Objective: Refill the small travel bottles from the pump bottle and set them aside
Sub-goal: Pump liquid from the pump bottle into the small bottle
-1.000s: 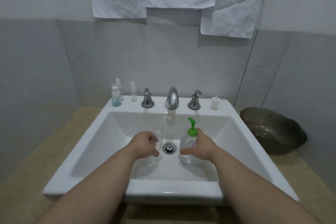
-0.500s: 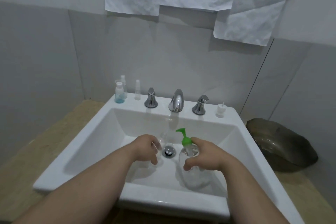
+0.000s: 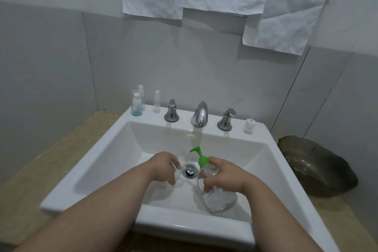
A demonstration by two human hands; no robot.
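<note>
as pump bottle (image 3: 221, 201) leans, nozzle (image 3: 194, 149) points left

pump bottle (image 3: 219, 197): green-topped, tilted, lower centre
travel bottle (image 3: 182, 159): we see it clear, just left
spare bottles (image 3: 136, 106): upright, mid-left

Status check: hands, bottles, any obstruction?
Left hand grips small travel bottle. Right hand grips pump bottle, nozzle tilted toward it. Both over sink; nothing between.

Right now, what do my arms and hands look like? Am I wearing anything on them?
The left forearm and right forearm are bare all the way to the frame's edge, and no sleeve shows. The left hand and right hand wear no gloves. No ring, watch or bracelet can be seen.
</note>
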